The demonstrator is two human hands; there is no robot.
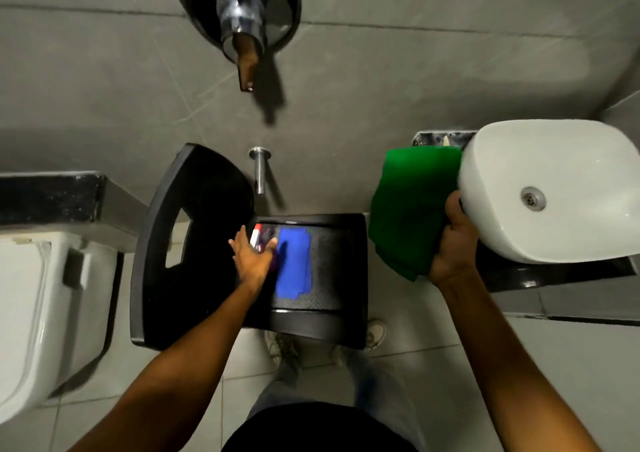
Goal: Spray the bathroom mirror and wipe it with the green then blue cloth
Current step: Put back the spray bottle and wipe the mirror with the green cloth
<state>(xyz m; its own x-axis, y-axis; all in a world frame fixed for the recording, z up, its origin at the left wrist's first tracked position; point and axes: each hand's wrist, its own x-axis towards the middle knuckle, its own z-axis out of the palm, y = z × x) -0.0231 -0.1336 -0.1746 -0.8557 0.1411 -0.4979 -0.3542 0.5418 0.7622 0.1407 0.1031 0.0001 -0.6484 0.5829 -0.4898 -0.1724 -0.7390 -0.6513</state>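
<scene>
A folded blue cloth (294,264) lies flat on the seat of a black plastic chair (332,295). Left of it on the seat lies a spray bottle (259,237) with a white and red top, partly hidden by my left hand (252,259). That hand rests over the bottle with fingers spread; whether it grips the bottle is unclear. My right hand (450,243) holds a green cloth (408,209) up beside the white basin. No mirror is in view.
A white basin (554,160) sits on a dark counter at the right. A white toilet (41,306) stands at the left below a dark ledge. A chrome tap (242,35) and a small spout (259,171) stick out of the grey tiled wall.
</scene>
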